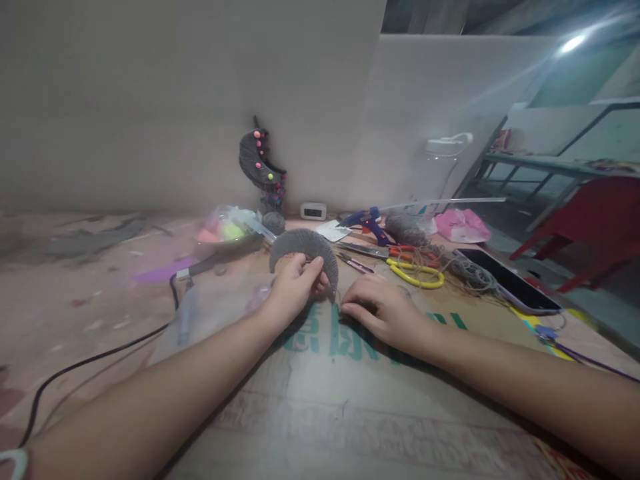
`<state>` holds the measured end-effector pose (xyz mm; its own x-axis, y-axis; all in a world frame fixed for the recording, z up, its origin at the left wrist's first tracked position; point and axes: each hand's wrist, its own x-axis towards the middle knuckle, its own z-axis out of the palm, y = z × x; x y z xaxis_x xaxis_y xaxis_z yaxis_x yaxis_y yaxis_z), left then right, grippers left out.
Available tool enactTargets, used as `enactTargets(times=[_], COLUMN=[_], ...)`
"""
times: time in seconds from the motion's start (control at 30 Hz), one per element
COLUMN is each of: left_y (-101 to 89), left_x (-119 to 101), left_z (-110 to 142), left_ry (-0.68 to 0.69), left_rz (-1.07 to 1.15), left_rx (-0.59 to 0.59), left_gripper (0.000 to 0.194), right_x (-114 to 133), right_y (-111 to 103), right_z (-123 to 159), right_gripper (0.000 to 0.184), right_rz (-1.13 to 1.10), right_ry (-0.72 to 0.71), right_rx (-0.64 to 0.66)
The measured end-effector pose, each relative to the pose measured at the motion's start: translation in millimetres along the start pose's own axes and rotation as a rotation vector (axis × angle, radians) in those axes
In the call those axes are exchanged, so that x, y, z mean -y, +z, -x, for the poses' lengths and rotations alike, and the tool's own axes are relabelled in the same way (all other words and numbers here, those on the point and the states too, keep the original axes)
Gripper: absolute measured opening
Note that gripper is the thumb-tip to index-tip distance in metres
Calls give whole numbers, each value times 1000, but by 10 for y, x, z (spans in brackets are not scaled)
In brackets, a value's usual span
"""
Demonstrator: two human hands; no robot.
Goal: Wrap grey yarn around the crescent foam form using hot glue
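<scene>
My left hand [295, 288] is closed around a grey twine-wrapped crescent [303, 245], holding it upright on the cardboard sheet [345, 380]. My right hand [383, 308] lies just right of the crescent's lower tip, its fingers pinched together on a thin strand of twine that is hard to make out. Both forearms rest on the cardboard.
Behind the hands lie yellow-handled scissors [417, 275], orange-handled scissors [400, 252], a blue glue gun [367, 222], loose twine [467, 272] and a phone [507, 280]. A finished decorated crescent [257, 160] stands by the wall. A black cable [95, 363] runs left.
</scene>
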<state>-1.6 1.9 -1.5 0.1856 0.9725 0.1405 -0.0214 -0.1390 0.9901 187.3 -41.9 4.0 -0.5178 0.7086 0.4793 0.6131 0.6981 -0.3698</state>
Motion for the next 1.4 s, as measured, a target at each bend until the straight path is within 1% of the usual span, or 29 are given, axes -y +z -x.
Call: enactTargets(times=[0.1,0.2,0.3,0.4,0.47,0.6,0.67,0.73,0.83,0.9,0.97,1.03,1.13,1.17,1.23,1.3,1.37,1.4], left_y=[-2,1,9,16,19,28,37,49,66,73,72,66,52,48,43,38,29,23], left_x=[17,35,35,25,18,-3,-16,-25,-26,-16,0,16,29,32,40,58,78,85], left_z=[-6,-11,9,59,97,140,137,122,94,83,81,82,77,72,53,26,-4,-17], left_ry=[0,34,72,104,145,185,185,157,102,86,109,154,181,172,119,45,11,1], left_rz=[13,5,-48,-111,-136,-42,-3,16,50,60,37,-3,-69,-76,-47,23,71,85], left_rx=[31,74,117,185,222,243,291,332,315,314,360,380,304,269,213,170,133,124], left_gripper=[33,34,31,25,22,16,16,18,15,15,22,25,27,28,29,33,36,37], right_x=[-48,-86,-90,-68,-52,-32,-31,-40,-86,-132,-167,-165,-93,-65,-41,-101,-269,-389], right_y=[-37,-50,-27,-13,-23,-46,-38,-15,28,49,57,50,-1,-32,-117,-226,-344,-399], right_z=[-34,-71,-80,-61,-47,-63,-89,-113,-132,-135,-139,-147,-169,-180,-204,-232,-260,-273], right_gripper=[26,23,20,26,20,11,8,12,25,25,20,20,16,14,14,19,24,23], right_rz=[-35,-108,-207,-323,-397,-521,-583,-625,-710,-744,-721,-675,-521,-449,-315,-203,-85,-29], right_ry=[119,213,222,181,169,204,231,268,361,426,468,482,433,395,346,355,395,405], right_rx=[-44,-100,-99,-88,-76,-26,6,20,23,32,33,33,59,61,20,-56,-126,-171])
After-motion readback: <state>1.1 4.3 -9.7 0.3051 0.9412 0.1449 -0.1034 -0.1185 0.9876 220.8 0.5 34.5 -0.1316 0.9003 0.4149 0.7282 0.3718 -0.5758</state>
